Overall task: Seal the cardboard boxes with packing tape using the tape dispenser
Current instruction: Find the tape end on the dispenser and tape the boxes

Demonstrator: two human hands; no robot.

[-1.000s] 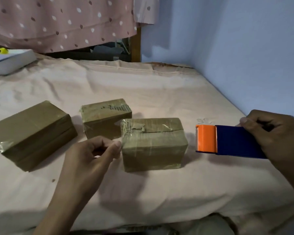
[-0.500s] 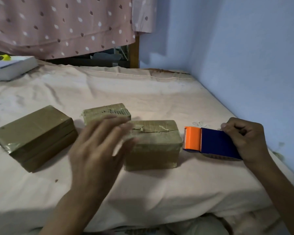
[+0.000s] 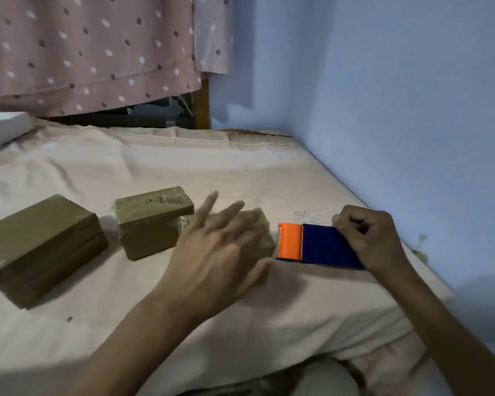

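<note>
On the bed [image 3: 240,167], spread with a pale pink sheet, three taped cardboard boxes sit in a loose row. Just beyond the left hand [image 3: 220,250], and mostly hidden behind it, is the nearest box [image 3: 257,224]; only its far right corner and a strip of crinkled tape show. The left hand is blurred, its fingers straight and spread apart, holding nothing, and I cannot tell whether it touches the box beneath. To that hand's left stands the middle box [image 3: 152,221], wrapped in clear tape with dark print on its top, and farther left again, well apart, lies the largest box [image 3: 40,247].

To the right of the left hand, just beside the hidden box, the tape dispenser [image 3: 315,244] rests on the sheet, its orange cutter end facing the box and its dark blue body running back into the right hand [image 3: 366,238]. That hand is curled closed around the dispenser's rear end, thumb on top.

Beyond both hands a dotted pink curtain [image 3: 89,50] hangs, a white flat box [image 3: 3,130] lies at the bed's far left corner, and a blue wall [image 3: 397,110] runs alongside the right hand.
</note>
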